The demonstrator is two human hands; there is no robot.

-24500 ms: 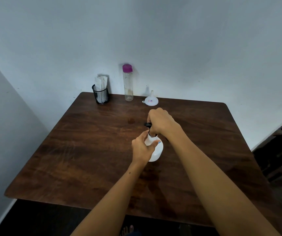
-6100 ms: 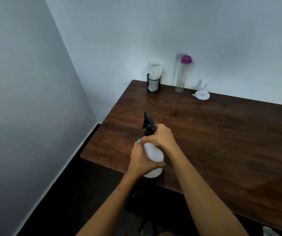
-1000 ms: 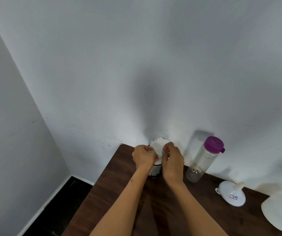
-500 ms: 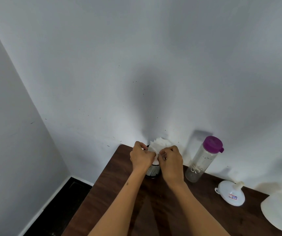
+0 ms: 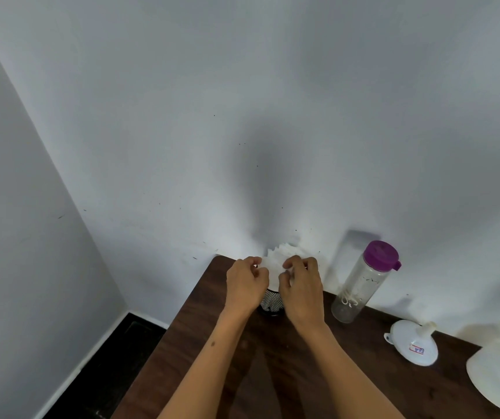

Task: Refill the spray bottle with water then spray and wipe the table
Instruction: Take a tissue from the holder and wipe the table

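1. Head view, far corner of the dark wooden table (image 5: 206, 343): the left hand (image 5: 244, 285) curls its fingers and pinches the left edge of the white paper napkins (image 5: 276, 261) that stand bunched in a black mesh holder (image 5: 270, 303) against the wall.

2. Just beside it, the right hand (image 5: 301, 285) pinches the same bunch from the right, thumb and fingers closed on the paper; both wrists hang over the holder.

3. The step in hand appears to be drawing out a napkin for the wiping. It would go best if one hand peels a single sheet free while the other steadies the rest or the holder, pulling straight up so that the light holder does not tip and the thin paper does not tear.

4. Right of the hands, a clear water bottle (image 5: 363, 285) with a purple cap stands near the wall, looking nearly empty.

5. Further right, a white funnel (image 5: 412, 346) rests mouth down on the table, its spout pointing up.

6. At the right edge, a blurred white shape is probably the spray bottle (image 5: 499, 376), close to the camera; its trigger head is out of view, so whether it is capped cannot be told. It stands well apart from both hands, so the napkin must be carried back across the table for wiping.
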